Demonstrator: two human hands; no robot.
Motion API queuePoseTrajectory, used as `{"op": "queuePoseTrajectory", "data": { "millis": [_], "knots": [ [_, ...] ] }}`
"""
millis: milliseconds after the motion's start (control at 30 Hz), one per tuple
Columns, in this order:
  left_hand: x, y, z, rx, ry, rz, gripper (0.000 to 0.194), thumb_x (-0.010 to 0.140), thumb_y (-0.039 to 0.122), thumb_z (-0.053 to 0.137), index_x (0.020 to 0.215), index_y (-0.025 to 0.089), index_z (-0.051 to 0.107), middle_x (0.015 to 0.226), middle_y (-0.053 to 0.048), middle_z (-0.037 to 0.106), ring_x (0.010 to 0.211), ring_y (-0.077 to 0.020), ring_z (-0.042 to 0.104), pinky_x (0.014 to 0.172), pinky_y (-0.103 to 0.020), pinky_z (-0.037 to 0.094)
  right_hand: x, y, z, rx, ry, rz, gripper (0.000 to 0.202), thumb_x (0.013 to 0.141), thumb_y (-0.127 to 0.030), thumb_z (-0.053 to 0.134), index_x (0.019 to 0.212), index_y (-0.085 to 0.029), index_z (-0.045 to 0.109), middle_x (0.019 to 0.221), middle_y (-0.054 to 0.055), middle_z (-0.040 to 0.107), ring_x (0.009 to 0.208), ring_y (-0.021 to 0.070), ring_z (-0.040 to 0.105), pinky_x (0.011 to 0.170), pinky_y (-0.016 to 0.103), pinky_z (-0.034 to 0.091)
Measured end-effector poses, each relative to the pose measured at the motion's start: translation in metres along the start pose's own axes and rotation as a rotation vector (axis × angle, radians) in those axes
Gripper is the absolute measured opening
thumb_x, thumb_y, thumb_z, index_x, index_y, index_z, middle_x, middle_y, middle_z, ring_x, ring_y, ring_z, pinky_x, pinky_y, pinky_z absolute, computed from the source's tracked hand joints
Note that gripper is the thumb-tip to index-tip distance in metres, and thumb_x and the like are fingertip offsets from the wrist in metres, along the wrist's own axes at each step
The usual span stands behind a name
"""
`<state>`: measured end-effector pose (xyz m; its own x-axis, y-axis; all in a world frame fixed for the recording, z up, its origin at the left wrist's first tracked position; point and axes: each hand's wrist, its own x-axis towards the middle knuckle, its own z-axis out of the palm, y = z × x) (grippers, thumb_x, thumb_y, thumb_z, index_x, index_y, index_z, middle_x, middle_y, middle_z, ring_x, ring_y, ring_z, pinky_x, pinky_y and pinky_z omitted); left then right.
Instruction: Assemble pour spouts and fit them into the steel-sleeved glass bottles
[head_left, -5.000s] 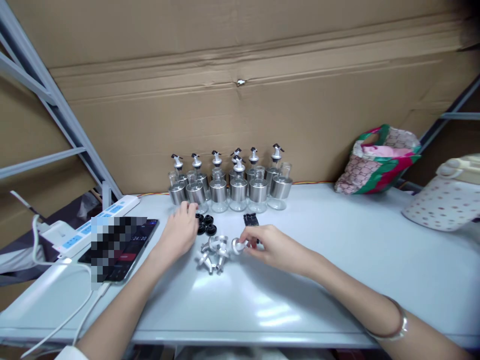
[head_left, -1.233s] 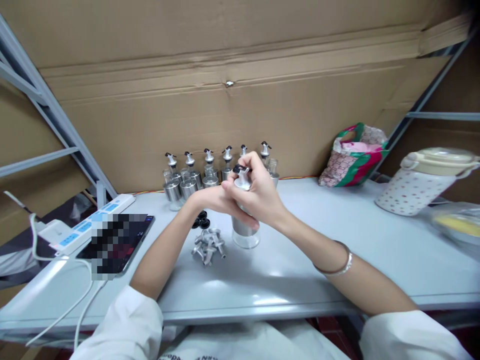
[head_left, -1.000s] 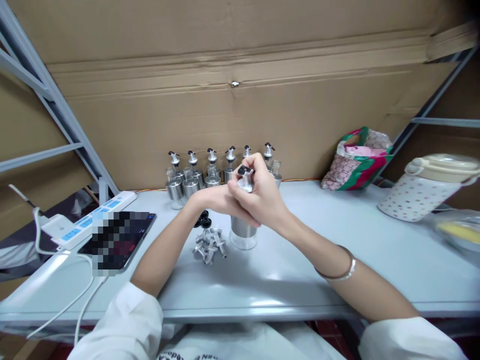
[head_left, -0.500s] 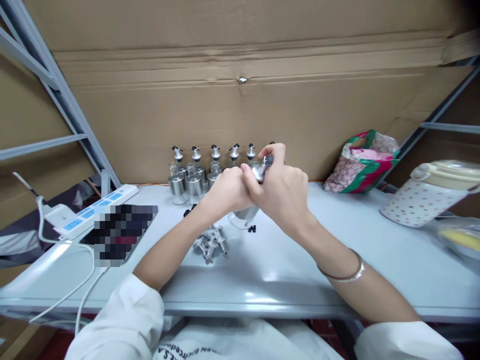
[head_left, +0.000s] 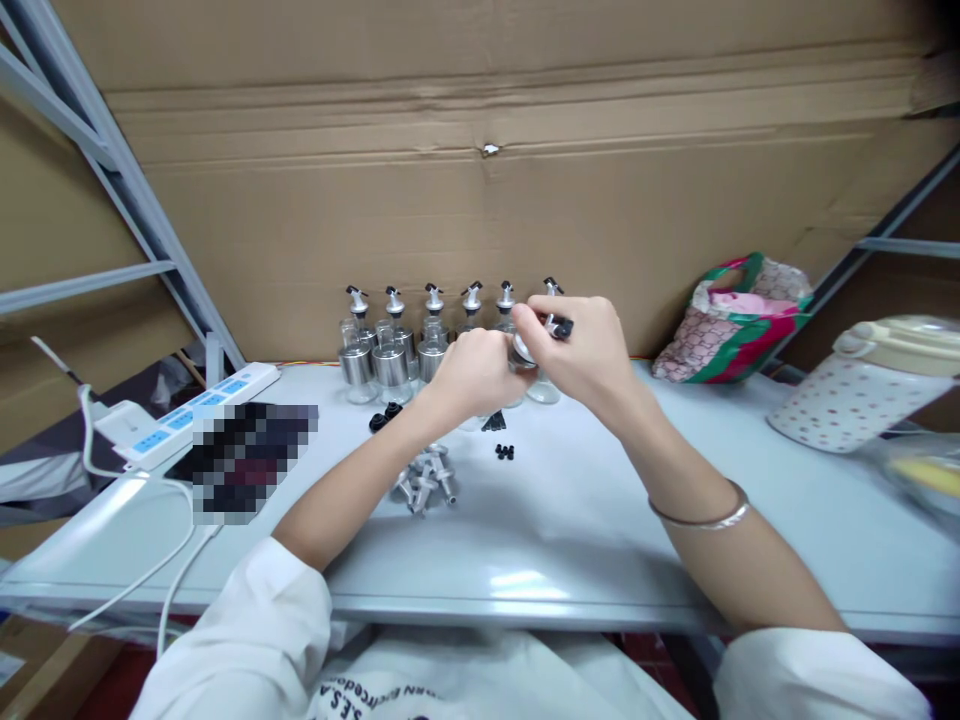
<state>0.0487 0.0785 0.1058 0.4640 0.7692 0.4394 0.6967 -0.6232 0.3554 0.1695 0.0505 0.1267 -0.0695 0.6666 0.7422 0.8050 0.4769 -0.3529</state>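
Note:
My left hand (head_left: 480,375) is closed around the neck of an oil bottle, whose body is mostly hidden behind the hands. At its mouth, my right hand (head_left: 592,345) grips a silver pour spout (head_left: 523,349) with a black tip (head_left: 559,327), fingers wrapped round it. Beneath my left forearm lies a heap of loose silver spouts (head_left: 424,480), with black stoppers (head_left: 385,417) just behind. Small black caps (head_left: 505,452) and flat black pieces (head_left: 493,422) rest on the table below the hands.
Glass bottles with steel sleeves (head_left: 391,365) stand in rows at the back, the rear ones topped with spouts (head_left: 394,298). A power strip (head_left: 202,410) and a blurred dark device (head_left: 247,460) with cables are left. A patterned bag (head_left: 727,325) and dotted jug (head_left: 847,395) stand right.
The bottle hanging below my hands has swung up and is now largely hidden. My right hand has moved right and turned, tipping the spout over to the right.

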Motion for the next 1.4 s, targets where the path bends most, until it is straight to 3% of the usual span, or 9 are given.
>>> {"op": "queuePoseTrajectory", "data": {
  "millis": [200,333,533,767,900,1033,1100,1200,1400],
  "knots": [
    [0.004,-0.016,0.000,-0.655,-0.469,0.125,0.005,0.062,0.013,0.064,0.062,0.013,0.059,0.064,-0.001,0.061,0.066,-0.0139,0.059,0.066,-0.028,0.047,0.002,0.011,-0.001,0.135,-0.191,-0.190,0.030,0.075,-0.030,0.040,0.048,-0.019,0.033,0.045,-0.004,0.030,0.046,0.0086,0.023,0.048,0.026,0.021],
    [0.001,-0.016,-0.003,-0.843,-0.827,0.189,0.007,0.062,0.017,0.069,0.063,0.013,0.063,0.066,-0.003,0.063,0.067,-0.0139,0.060,0.069,-0.028,0.049,0.003,0.013,-0.002,0.351,-0.335,-0.270,0.033,0.077,-0.031,0.041,0.047,-0.019,0.034,0.045,-0.005,0.029,0.045,0.0077,0.026,0.045,0.024,0.022],
    [-0.002,-0.009,-0.007,-1.016,-0.878,0.194,0.010,0.068,0.024,0.068,0.066,0.015,0.063,0.065,-0.002,0.064,0.064,-0.0129,0.058,0.066,-0.027,0.047,0.003,0.005,-0.009,0.545,-0.273,-0.228,0.040,0.078,-0.032,0.047,0.044,-0.019,0.031,0.044,-0.005,0.028,0.044,0.0070,0.024,0.044,0.024,0.023],
    [-0.006,0.004,0.010,-1.302,-1.404,0.164,0.012,0.048,0.022,0.069,0.054,0.019,0.059,0.056,-0.004,0.062,0.059,-0.0191,0.059,0.067,-0.035,0.050,-0.007,0.001,0.000,0.923,-0.246,-0.200,0.038,0.080,-0.034,0.050,0.046,-0.017,0.050,0.043,-0.003,0.041,0.041,0.0084,0.033,0.041,0.025,0.025],
    [-0.008,0.007,0.033,-1.501,-1.372,0.170,0.019,0.043,0.024,0.063,0.050,0.020,0.046,0.051,-0.004,0.057,0.056,-0.0198,0.059,0.065,-0.036,0.052,-0.011,0.002,0.014,1.147,-0.191,-0.071,0.036,0.080,-0.034,0.051,0.048,-0.018,0.052,0.043,-0.002,0.042,0.042,0.0104,0.036,0.042,0.026,0.026],
    [-0.007,0.005,0.046,-1.451,-1.351,-0.009,0.020,0.043,0.027,0.057,0.050,0.021,0.039,0.049,-0.005,0.056,0.055,-0.0213,0.059,0.064,-0.039,0.052,-0.013,0.001,0.023,1.152,-0.170,0.030,0.046,0.082,-0.051,0.046,0.046,-0.022,0.045,0.041,-0.002,0.037,0.041,0.0120,0.038,0.042,0.027,0.032],
    [-0.006,0.004,0.044,-1.431,-1.391,-0.024,0.021,0.042,0.028,0.057,0.049,0.021,0.038,0.047,-0.005,0.055,0.053,-0.0216,0.058,0.061,-0.038,0.051,-0.014,-0.001,0.025,1.096,-0.159,0.045,0.053,0.085,-0.061,0.036,0.047,-0.023,0.040,0.042,-0.002,0.035,0.039,0.0121,0.037,0.041,0.028,0.033],
    [-0.006,0.004,0.034,-1.461,-1.417,0.096,0.017,0.042,0.023,0.061,0.048,0.020,0.045,0.049,-0.004,0.057,0.053,-0.0204,0.057,0.059,-0.036,0.049,-0.014,-0.001,0.026,1.045,-0.199,0.046,0.058,0.086,-0.067,0.024,0.050,-0.024,0.038,0.042,-0.003,0.032,0.038,0.0119,0.034,0.039,0.028,0.032],
    [-0.002,0.001,0.019,-1.347,-1.282,0.088,0.007,0.052,0.019,0.067,0.054,0.018,0.060,0.056,-0.004,0.062,0.061,-0.0180,0.058,0.064,-0.033,0.048,-0.007,0.008,0.025,1.067,-0.379,0.100,0.056,0.080,-0.068,0.041,0.047,-0.023,0.039,0.040,-0.004,0.032,0.039,0.0107,0.032,0.039,0.027,0.031]
  ]
}}
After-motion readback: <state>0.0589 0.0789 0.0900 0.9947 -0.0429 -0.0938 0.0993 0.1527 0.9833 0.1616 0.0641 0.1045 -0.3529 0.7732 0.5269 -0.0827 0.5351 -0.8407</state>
